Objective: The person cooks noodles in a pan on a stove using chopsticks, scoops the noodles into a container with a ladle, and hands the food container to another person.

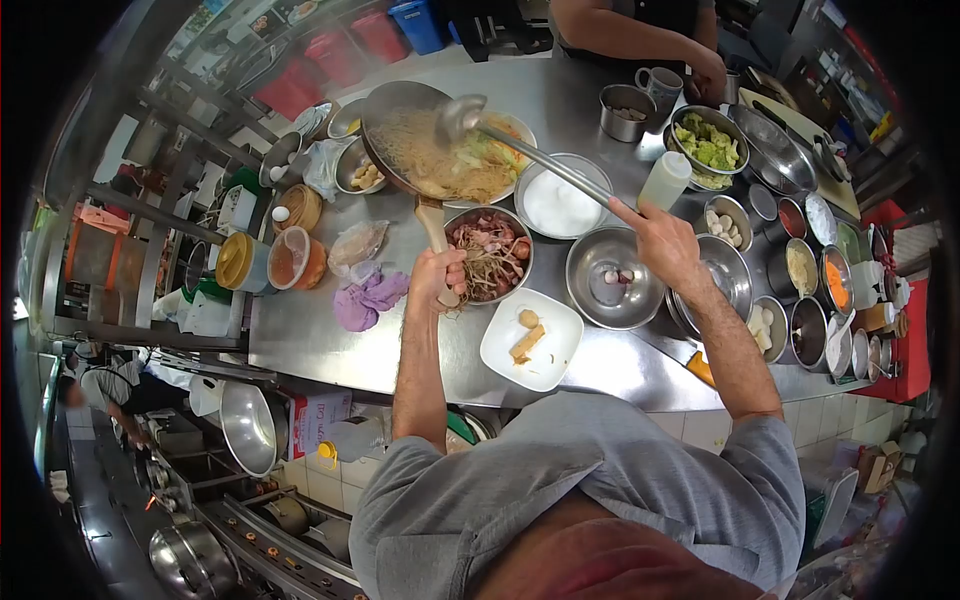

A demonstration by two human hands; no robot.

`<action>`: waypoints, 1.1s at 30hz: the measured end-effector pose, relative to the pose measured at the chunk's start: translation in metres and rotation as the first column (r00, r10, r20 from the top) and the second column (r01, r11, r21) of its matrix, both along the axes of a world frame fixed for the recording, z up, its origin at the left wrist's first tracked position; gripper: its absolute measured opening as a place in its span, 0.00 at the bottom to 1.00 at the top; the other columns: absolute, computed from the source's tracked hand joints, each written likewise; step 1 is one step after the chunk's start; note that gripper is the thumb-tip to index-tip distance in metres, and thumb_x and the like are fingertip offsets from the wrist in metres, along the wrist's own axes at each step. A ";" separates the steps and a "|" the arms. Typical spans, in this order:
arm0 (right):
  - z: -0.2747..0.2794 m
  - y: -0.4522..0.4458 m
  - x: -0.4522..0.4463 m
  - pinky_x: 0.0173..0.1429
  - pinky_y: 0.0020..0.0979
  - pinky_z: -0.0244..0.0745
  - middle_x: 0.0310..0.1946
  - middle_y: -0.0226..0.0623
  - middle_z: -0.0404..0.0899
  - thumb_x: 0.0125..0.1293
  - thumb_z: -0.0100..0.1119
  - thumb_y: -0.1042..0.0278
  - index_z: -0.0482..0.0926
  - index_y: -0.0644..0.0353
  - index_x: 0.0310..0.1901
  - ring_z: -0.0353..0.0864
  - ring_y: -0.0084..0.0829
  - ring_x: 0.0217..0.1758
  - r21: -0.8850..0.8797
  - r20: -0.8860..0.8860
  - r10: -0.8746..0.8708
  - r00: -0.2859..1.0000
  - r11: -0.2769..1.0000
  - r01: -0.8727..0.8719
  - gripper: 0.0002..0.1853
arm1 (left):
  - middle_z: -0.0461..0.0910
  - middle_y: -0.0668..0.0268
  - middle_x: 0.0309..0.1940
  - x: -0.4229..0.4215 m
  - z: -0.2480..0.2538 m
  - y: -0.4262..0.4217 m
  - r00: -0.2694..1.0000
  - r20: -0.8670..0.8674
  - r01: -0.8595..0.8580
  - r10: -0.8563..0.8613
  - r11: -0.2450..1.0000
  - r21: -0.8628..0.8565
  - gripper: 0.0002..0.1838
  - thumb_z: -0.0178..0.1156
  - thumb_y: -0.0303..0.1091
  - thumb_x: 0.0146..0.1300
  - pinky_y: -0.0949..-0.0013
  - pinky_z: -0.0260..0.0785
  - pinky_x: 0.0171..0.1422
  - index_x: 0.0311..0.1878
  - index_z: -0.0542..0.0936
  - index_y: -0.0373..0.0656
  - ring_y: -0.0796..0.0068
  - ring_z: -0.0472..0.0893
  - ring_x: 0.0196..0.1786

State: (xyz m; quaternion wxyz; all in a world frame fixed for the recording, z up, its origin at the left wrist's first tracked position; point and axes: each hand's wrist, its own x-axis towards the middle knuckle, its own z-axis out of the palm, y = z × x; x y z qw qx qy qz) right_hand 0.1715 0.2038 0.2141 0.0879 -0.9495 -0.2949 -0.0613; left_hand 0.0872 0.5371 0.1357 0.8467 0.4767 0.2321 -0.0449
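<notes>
My left hand is closed round the wooden handle of a wok, which is tilted over a large bowl. Noodles with vegetables lie in the wok and over the bowl's edge. In my right hand is the long handle of a metal ladle, its head above the noodles. Beneath the wok handle stands a bowl of meat and onions. A bowl of white powder is below the ladle's shaft.
A white square plate and a steel bowl are near the front edge. A squeeze bottle, a broccoli bowl and several small bowls stand to the right. Another person's hand is at the far side. A purple cloth lies left.
</notes>
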 end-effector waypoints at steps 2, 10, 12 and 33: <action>-0.011 -0.005 0.004 0.38 0.42 0.74 0.31 0.39 0.73 0.52 0.49 0.79 0.69 0.40 0.60 0.78 0.43 0.34 -0.001 0.044 0.032 0.999 0.999 -0.032 0.32 | 0.62 0.74 0.15 0.000 0.004 0.000 1.000 0.000 0.004 -0.004 1.000 -0.005 0.09 0.56 0.23 0.55 0.75 0.57 0.12 0.33 0.65 0.45 0.85 0.61 0.13; 0.010 0.017 0.026 0.38 0.42 0.74 0.34 0.39 0.73 0.53 0.48 0.79 0.68 0.41 0.60 0.78 0.43 0.36 -0.013 0.023 -0.022 1.000 1.000 0.022 0.31 | 0.62 0.74 0.16 -0.002 0.010 0.000 1.000 -0.024 -0.007 0.008 0.999 0.041 0.11 0.57 0.23 0.55 0.75 0.56 0.12 0.33 0.64 0.46 0.85 0.62 0.13; 0.011 0.026 0.031 0.38 0.42 0.74 0.35 0.39 0.73 0.53 0.48 0.79 0.67 0.43 0.61 0.78 0.43 0.37 -0.041 0.054 -0.004 0.999 0.999 0.006 0.31 | 0.62 0.74 0.16 -0.002 0.008 0.002 1.000 -0.028 0.001 0.000 0.999 0.033 0.11 0.57 0.23 0.55 0.75 0.56 0.12 0.33 0.64 0.46 0.85 0.62 0.13; 0.003 0.026 0.036 0.48 0.41 0.71 0.40 0.45 0.77 0.50 0.48 0.82 0.69 0.49 0.60 0.76 0.45 0.45 0.073 -0.140 0.014 0.990 0.997 -0.003 0.32 | 0.63 0.76 0.15 -0.002 0.004 0.017 1.000 -0.018 -0.020 0.021 0.999 0.027 0.06 0.55 0.23 0.57 0.76 0.56 0.13 0.33 0.68 0.46 0.86 0.62 0.12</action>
